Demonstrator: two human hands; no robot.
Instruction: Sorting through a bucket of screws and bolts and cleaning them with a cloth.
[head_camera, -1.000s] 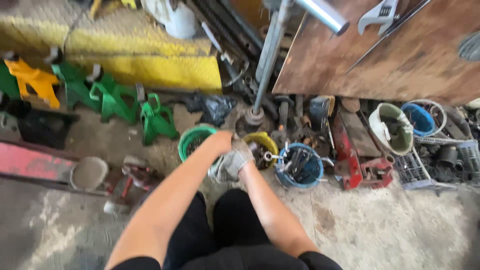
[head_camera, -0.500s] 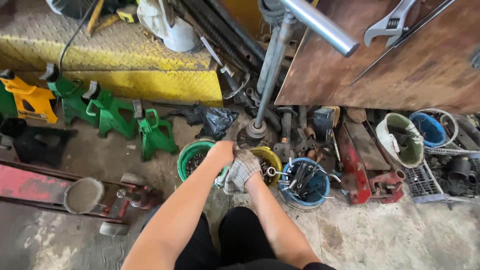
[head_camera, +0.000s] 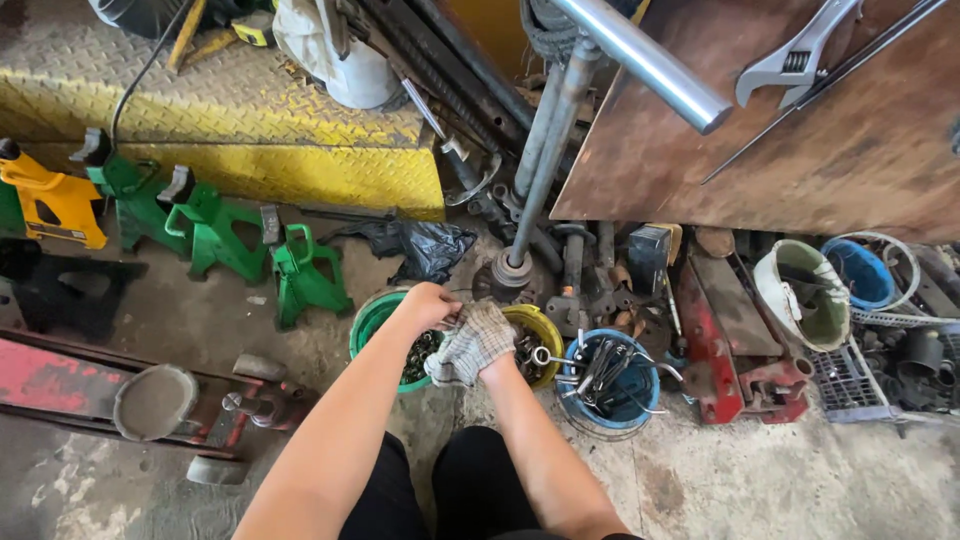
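Note:
My left hand (head_camera: 430, 305) is bare and pinches the upper edge of a checked fabric glove (head_camera: 472, 343). That glove covers my right hand (head_camera: 478, 345), which hangs over the yellow tub (head_camera: 543, 330). Both hands hover above a green tub (head_camera: 372, 318) of small metal parts and the yellow tub of hardware on the floor. My knees in black trousers show at the bottom of the view.
A blue tub (head_camera: 612, 385) of wrenches sits right of the yellow one. Green jack stands (head_camera: 300, 275) and a yellow one (head_camera: 55, 200) line the left. A red floor jack (head_camera: 150, 395) lies front left. A wooden bench (head_camera: 800, 130) with a wrench (head_camera: 795, 60) stands at right.
The view has tilted slightly; my hands stay together over the tubs, with the left hand still tugging the glove on the right hand.

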